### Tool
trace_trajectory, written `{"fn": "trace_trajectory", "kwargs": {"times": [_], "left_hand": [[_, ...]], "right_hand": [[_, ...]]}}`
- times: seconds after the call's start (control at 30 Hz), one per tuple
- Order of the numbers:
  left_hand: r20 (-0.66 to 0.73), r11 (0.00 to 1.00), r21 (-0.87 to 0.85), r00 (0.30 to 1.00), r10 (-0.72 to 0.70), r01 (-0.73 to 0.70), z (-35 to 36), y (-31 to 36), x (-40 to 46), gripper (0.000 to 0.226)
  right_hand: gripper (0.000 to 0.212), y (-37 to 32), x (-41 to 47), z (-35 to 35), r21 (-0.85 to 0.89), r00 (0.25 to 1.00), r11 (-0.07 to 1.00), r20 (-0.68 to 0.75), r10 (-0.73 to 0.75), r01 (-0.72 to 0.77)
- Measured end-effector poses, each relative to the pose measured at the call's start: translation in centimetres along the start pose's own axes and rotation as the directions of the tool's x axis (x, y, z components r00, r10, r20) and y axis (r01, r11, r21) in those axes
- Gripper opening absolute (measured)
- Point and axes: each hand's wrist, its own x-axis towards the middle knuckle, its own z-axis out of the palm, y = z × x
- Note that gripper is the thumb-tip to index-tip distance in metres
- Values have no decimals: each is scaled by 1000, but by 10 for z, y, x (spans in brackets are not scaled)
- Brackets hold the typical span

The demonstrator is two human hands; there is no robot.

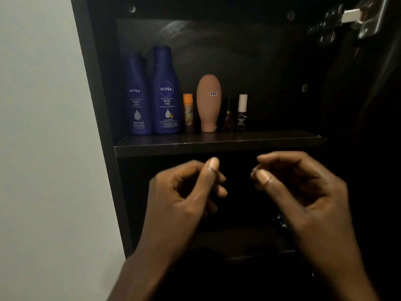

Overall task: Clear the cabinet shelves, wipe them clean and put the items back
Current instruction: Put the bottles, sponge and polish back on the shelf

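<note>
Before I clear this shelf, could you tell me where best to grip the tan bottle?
Probably round the narrow neck of the tan bottle, coming from the front. It stands upside down on its cap, wide end up, so it may tip; the orange tube crowds its left side.

Two bare forearms come in from the near edge, with no sleeves on them. The left hand (186, 192) and the right hand (299, 190) wear no gloves and no rings that show. The thumbnails are short, plain and unpainted.
</note>
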Motion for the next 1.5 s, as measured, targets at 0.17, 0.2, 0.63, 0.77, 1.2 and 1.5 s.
{"fn": "trace_trajectory", "kwargs": {"times": [0.17,0.2,0.63,0.77,1.2,1.5], "left_hand": [[80,975,-5,972,-223,224,8,-49,-56,26],[88,963,3,959,-268,269,8,-60,-69,26],[100,582,421,603,-792,695,12,-199,-229,31],[79,527,556,590,-803,643,10,-233,-265,22],[329,458,756,333,-884,468,15,-298,-367,35],[481,524,825,225,-847,211,32,-300,-406,31]], "right_hand": [[16,38,-48,9,55,953,964,179,246,-260],[16,47,-59,10,59,928,946,225,298,-318],[6,204,-218,13,-319,425,557,397,813,-767],[9,240,-258,10,-432,334,482,376,864,-762],[23,302,-369,20,-656,201,432,400,894,-619],[15,294,-409,36,-789,93,542,540,836,-291]]}}
